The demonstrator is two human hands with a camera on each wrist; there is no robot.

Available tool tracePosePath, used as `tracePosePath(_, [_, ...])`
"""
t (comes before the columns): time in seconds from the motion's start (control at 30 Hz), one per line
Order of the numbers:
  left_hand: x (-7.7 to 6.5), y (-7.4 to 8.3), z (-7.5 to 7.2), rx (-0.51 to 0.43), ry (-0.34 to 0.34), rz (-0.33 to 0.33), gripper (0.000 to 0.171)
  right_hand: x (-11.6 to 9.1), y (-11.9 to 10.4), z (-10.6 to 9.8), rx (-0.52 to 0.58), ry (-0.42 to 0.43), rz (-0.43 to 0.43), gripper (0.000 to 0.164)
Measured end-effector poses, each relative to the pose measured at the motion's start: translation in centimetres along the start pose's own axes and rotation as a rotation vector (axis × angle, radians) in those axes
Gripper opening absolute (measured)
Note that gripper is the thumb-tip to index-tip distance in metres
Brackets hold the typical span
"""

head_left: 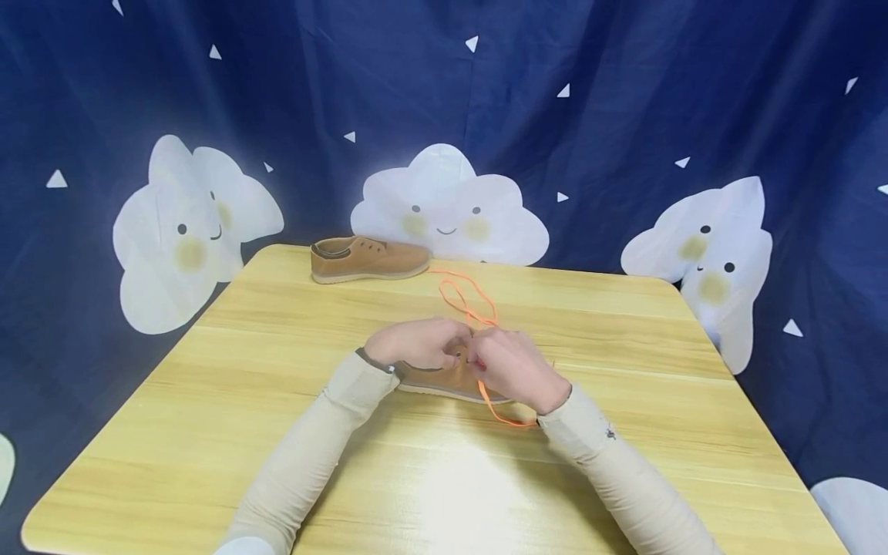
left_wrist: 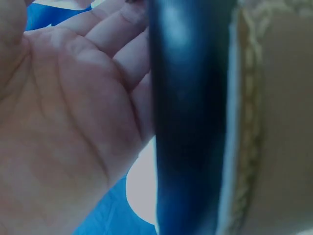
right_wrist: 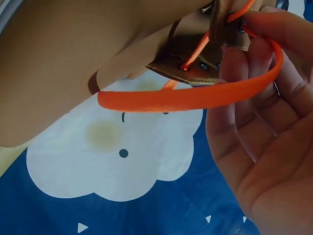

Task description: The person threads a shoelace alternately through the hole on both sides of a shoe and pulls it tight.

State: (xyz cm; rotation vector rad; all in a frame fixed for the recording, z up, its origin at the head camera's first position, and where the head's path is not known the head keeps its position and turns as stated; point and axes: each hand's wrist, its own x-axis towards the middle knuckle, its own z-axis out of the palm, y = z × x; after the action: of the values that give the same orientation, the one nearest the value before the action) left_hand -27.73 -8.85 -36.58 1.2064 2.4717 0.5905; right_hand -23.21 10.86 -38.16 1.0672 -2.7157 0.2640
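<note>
A brown lace-up shoe [head_left: 444, 379] lies on the table under both hands, toe to the right. My left hand [head_left: 421, 341] reaches over it from the left and grips its upper beside the eyelets. The left wrist view shows that palm [left_wrist: 68, 107] close to the shoe's dark collar [left_wrist: 190, 117]. My right hand [head_left: 516, 366] pinches an orange shoelace [right_wrist: 195, 98] at an eyelet, fingertips right against the flap [right_wrist: 230, 32]. In the right wrist view the lace bows out across the fingers. More lace runs through the opposite flap [right_wrist: 186, 73].
A second brown shoe [head_left: 375, 260] sits at the table's back edge, toe to the right. Loose orange lace [head_left: 479, 289] loops over the wooden table [head_left: 277, 370] behind the hands. A dark blue curtain [head_left: 444, 77] with white clouds hangs behind.
</note>
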Motion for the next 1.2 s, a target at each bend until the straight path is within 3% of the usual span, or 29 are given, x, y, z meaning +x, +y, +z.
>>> tracePosePath(0.27, [0.4, -0.9, 0.4, -0.140, -0.022, -0.015, 0.032, 0.0, 0.2, 0.4, 0.028, 0.017, -0.009, 0.046])
tracePosePath(0.47, [0.5, -1.5, 0.3, -0.240, -0.034, -0.038, 0.030, 0.0, 0.3, 0.3, 0.060, 0.005, -0.008, 0.025])
tracePosePath(0.6, [0.4, -1.5, 0.2, -0.280, -0.024, -0.068, 0.029, 0.0, 1.0, -0.8, 0.143, -0.036, -0.037, 0.014])
tracePosePath(0.7, [0.4, -1.4, 0.1, -0.282, -0.007, -0.054, 0.029, -0.4, 2.4, -2.3, 0.234, -0.059, 0.015, 0.014])
tracePosePath(0.8, [0.5, -1.3, 0.1, -0.282, 0.008, -0.041, 0.031, -1.3, 4.4, -3.9, 0.273, -0.120, 0.140, 0.036])
tracePosePath(0.97, [0.6, -1.2, 0.2, -0.298, 0.028, -0.063, 0.030, -2.3, 6.9, -4.3, 0.261, -0.392, 0.279, 0.071])
tracePosePath(1.07, [0.7, -1.2, 0.4, -0.306, 0.036, -0.078, 0.034, -2.0, 7.3, -3.1, 0.301, -0.503, 0.289, 0.068])
tracePosePath(1.2, [0.8, -1.0, 0.5, -0.313, 0.045, -0.095, 0.047, -1.5, 7.0, -1.8, 0.370, -0.512, 0.272, 0.048])
